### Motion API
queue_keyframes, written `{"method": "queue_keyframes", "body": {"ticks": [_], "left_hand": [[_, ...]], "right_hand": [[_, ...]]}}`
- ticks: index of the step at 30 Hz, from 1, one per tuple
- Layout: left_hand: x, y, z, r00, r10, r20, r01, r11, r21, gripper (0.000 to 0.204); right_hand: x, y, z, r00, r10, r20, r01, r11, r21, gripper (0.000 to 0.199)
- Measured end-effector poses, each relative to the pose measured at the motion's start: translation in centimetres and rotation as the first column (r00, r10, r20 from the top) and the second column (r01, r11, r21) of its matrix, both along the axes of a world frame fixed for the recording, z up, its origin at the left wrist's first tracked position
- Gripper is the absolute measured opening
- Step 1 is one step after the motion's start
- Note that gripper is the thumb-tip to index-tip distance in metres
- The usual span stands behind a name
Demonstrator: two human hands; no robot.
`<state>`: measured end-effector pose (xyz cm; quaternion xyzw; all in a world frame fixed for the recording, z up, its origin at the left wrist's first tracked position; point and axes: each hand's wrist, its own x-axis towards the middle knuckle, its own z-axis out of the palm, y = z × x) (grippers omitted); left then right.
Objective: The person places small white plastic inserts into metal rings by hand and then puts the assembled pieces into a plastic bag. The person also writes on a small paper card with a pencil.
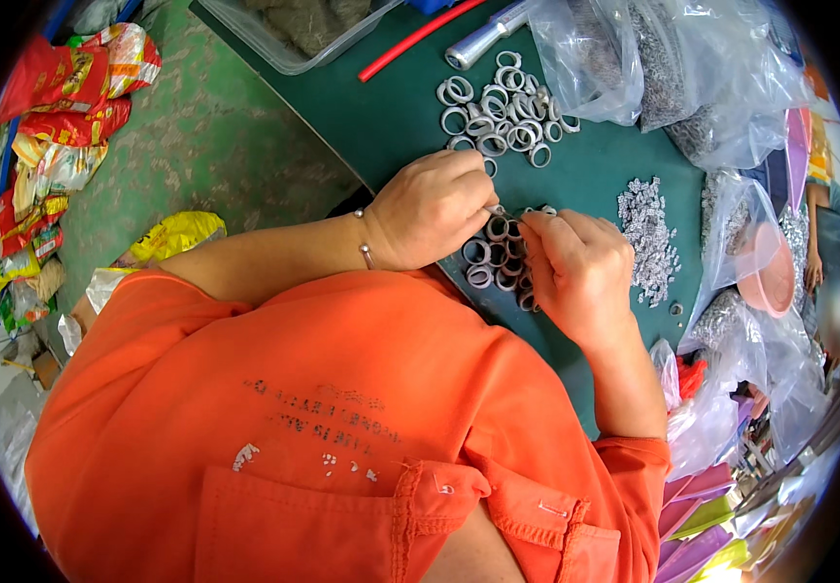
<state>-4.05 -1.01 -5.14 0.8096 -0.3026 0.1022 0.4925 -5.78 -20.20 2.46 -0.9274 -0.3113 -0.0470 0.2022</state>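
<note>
Both of my hands are closed over the green table (595,160), fingertips facing each other a short way apart. My left hand (436,209) pinches with thumb and forefinger; a small grey bit shows at its tips, too little to name. My right hand (580,267) is also pinched, and its fingers hide whatever is in them. Under and between the hands lies a pile of dark grey metal rings (498,255) near the table edge. Beyond the left hand spreads a heap of lighter silver rings (512,112). Right of my right hand is a patch of tiny silvery pieces (646,233).
A red tube (420,41) and a silver metal cylinder (483,37) lie at the back, near a clear plastic bin (294,63). Clear bags of small metal parts (672,68) crowd the right side, with a pink bowl (768,270). Another person's arm (814,233) shows at far right.
</note>
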Motion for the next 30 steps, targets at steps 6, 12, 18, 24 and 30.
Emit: {"method": "queue_keyframes", "body": {"ticks": [6,12,18,24,30], "left_hand": [[-0.1,0.0,0.0,1.0,-0.011,-0.028,0.011,1.0,-0.001,0.015],[-0.4,0.1,-0.2,1.0,0.01,-0.022,-0.009,1.0,0.006,0.011],[-0.1,0.1,-0.5,1.0,-0.006,-0.012,0.006,1.0,-0.008,0.009],[0.3,0.4,-0.1,1.0,-0.008,-0.015,0.007,0.998,-0.066,0.011],[0.0,0.4,0.1,0.99,0.02,-0.138,-0.037,0.992,-0.119,0.014]], "right_hand": [[0.9,-0.3,0.5,0.998,0.016,-0.055,-0.014,1.0,0.027,0.008],[6.5,1.5,1.8,0.992,-0.113,-0.052,0.124,0.945,0.302,0.004],[13.1,6.4,-2.8,0.965,0.074,0.251,-0.119,0.978,0.169,0.017],[14.7,5.2,-2.7,0.973,0.109,0.204,-0.171,0.932,0.32,0.022],[5.7,-0.9,-0.2,0.975,-0.055,-0.217,0.132,0.925,0.356,0.014]]}}
